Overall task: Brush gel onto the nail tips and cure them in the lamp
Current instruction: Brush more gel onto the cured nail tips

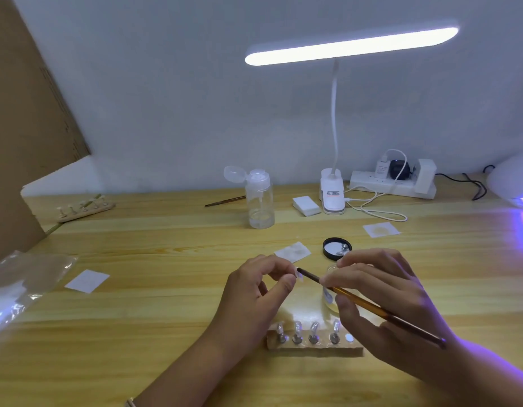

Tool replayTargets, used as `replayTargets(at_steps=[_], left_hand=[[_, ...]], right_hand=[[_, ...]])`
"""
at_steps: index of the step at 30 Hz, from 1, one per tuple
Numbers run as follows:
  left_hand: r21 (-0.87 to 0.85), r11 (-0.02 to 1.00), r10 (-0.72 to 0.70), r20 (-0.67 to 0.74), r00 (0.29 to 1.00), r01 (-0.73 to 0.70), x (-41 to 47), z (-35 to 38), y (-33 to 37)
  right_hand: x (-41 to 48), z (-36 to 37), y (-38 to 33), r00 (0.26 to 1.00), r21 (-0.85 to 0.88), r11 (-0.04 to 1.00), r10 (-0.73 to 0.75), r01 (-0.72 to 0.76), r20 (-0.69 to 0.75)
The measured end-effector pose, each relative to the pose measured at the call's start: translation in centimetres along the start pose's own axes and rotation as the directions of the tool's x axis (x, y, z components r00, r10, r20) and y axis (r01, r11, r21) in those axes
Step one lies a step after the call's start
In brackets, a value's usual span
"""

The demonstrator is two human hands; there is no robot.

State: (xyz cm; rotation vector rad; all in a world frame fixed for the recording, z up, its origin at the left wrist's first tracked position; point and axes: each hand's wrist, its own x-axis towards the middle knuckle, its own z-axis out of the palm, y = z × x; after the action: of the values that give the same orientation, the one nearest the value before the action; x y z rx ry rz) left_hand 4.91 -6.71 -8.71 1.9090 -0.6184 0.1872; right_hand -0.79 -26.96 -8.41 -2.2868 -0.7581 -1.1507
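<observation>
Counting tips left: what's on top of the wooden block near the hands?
On the pale wooden block: four clear nail tips on small metal stands, plus one bare round disc at its right end. The right hand partly covers the fourth tip.

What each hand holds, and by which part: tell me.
The left hand pinches a nail tip between thumb and forefinger; which part cannot be told. The right hand grips the brush near the front of its handle.
</observation>
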Motion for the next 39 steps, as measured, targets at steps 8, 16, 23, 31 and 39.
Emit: replayTargets(at_steps=[8, 16, 23, 31, 39], left_hand=[[-0.005, 1.000, -0.008, -0.002, 1.000, 0.007, 0.02, 0.09, -0.01], [-0.004, 1.000, -0.008, 0.001, 1.000, 0.008, 0.01, 0.15, 0.03], [-0.003, 1.000, -0.007, 0.002, 1.000, 0.007, 0.01, 0.14, -0.02], [0.006, 1.000, -0.002, 0.008, 1.000, 0.002, 0.01, 0.20, -0.24], [0.010, 1.000, -0.007, 0.002, 1.000, 0.007, 0.05, 0.20, -0.42]], right_hand=[[-0.04, -0.03, 0.03, 0.996, 0.108, 0.991, 0.082, -0.079, -0.028], [0.08, 0.14, -0.38, 0.960, 0.265, 0.925, 0.281, -0.273, 0.007], [0.00, -0.17, -0.42, 0.957, 0.307, 0.910, 0.291, -0.277, 0.002], [-0.22, -0.01, -0.34, 0.965, 0.287, 0.922, 0.261, -0.259, 0.032], [-0.20, 0.09, -0.42, 0.973, 0.251, 0.940, 0.226, -0.230, 0.047]])
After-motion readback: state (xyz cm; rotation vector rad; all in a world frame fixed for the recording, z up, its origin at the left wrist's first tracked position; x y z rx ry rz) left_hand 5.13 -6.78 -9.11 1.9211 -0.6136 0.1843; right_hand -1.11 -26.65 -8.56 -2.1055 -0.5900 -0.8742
